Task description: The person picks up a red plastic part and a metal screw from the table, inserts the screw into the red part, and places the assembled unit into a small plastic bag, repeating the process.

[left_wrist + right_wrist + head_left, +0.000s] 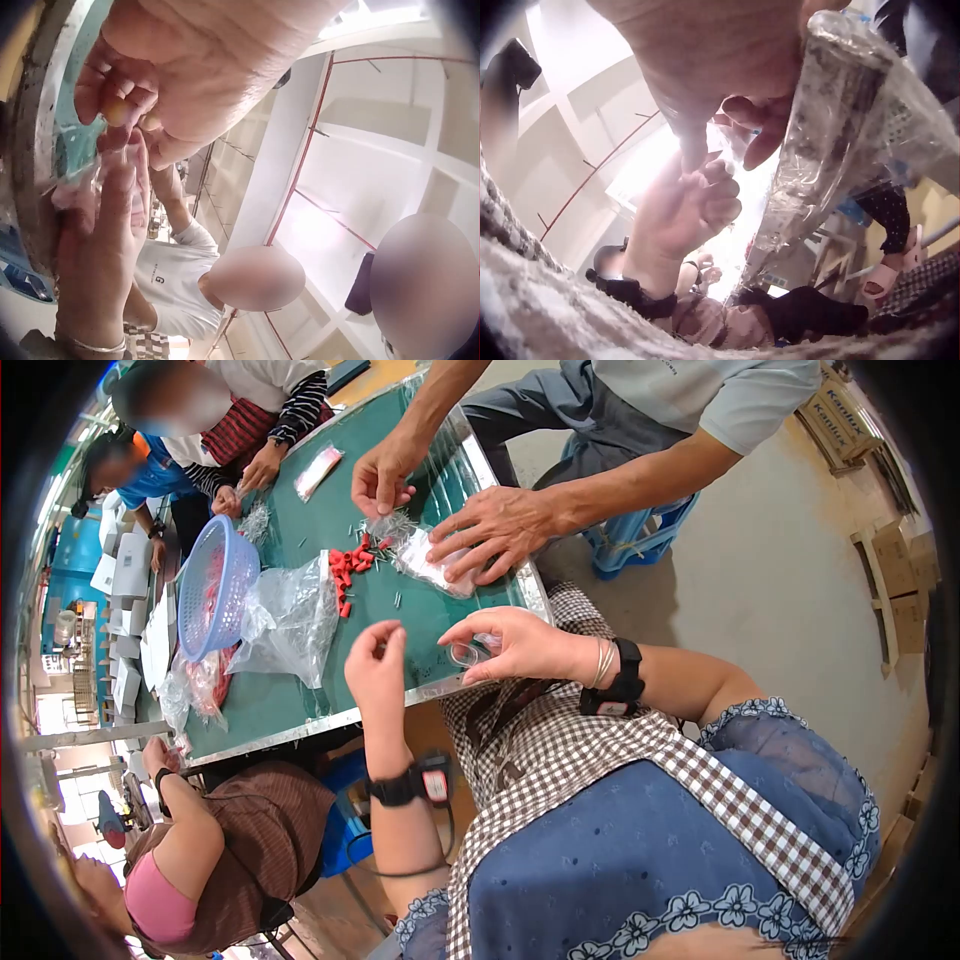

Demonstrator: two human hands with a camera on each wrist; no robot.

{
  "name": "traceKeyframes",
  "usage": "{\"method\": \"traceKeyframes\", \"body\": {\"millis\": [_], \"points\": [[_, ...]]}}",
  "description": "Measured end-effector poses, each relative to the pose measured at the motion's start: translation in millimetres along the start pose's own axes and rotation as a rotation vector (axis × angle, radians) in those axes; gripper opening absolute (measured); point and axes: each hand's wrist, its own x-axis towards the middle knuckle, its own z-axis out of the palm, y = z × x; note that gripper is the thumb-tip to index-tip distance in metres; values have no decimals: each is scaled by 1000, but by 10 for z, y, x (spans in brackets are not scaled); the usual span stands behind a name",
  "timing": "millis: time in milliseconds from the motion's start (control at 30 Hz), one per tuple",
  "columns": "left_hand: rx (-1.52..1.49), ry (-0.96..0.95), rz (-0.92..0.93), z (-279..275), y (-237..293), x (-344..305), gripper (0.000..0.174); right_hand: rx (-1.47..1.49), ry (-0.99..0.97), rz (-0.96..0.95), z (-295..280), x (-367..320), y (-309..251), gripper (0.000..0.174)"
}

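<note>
My right hand (535, 645) is at the near table edge and grips a small clear plastic bag (475, 650) between thumb and fingers. Just left of it, my left hand (375, 665) is raised at the edge with its fingers curled in and the thumb close to the index finger. I cannot tell whether something small sits between those fingertips. Red plastic caps (345, 565) lie in a loose pile beyond my left hand, with a few small metal pins (397, 600) near them. Opposite, another person's hands (500, 530) press on a filled clear bag (428, 565).
A large clear plastic bag (290, 620) lies left of the caps, beside a blue mesh basket (215, 585). A small filled packet (318, 473) is farther along the green table (300, 525). Other people sit around the table, one close on my left.
</note>
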Motion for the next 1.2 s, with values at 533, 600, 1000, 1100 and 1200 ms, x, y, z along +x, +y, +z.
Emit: {"method": "traceKeyframes", "body": {"millis": [533,600,1000,1100,1200], "points": [[1043,-197,338,213,149,667,16,-48,46,-72,28,-18,137,48],[1092,-187,358,213,90,658,17,-63,55,-73,28,-23,132,49],[1039,120,621,-404,-227,974,10,-29,28,-24,11,-28,62,46],[1180,53,678,-398,-270,1013,11,-18,55,-66,17,-45,85,46],[1185,27,723,-369,-312,1033,8,15,48,-38,15,-54,58,45]]}}
